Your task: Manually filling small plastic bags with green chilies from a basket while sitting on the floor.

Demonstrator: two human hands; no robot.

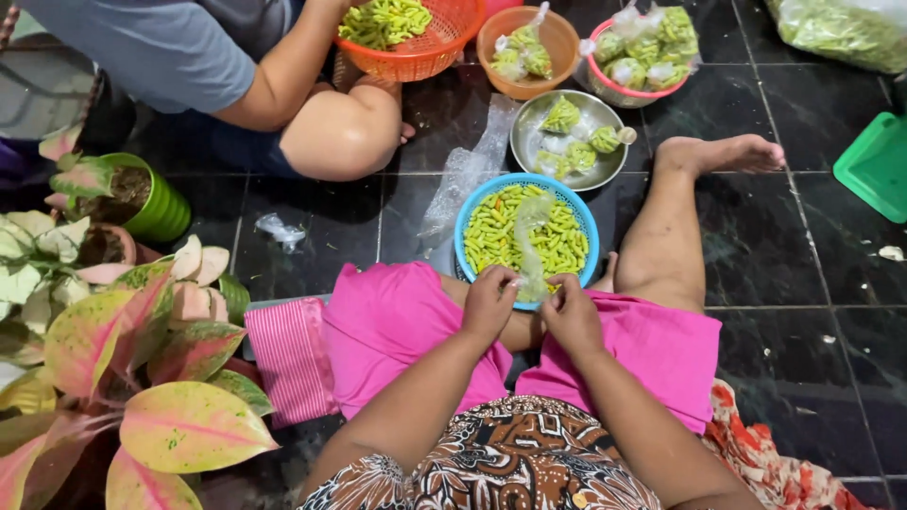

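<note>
I sit on a dark tiled floor with a blue basket (468, 219) of small yellow-green snack sticks in front of my knees. My left hand (488, 302) and my right hand (570, 312) are close together at the basket's near rim, both pinching a thin clear plastic bag (532, 247) that stands up over the snacks. A steel bowl (605, 170) just beyond holds a few filled, tied bags. Further back stand an orange bowl (556, 33) and a pink bowl (614, 90), also with filled bags.
Another person sits opposite at the upper left with an orange basket (430, 57) of the same snacks. Potted plants (142, 203) with pink-green leaves crowd the left side. Loose plastic bags (468, 165) lie on the floor. A green lid (879, 165) lies at the right edge.
</note>
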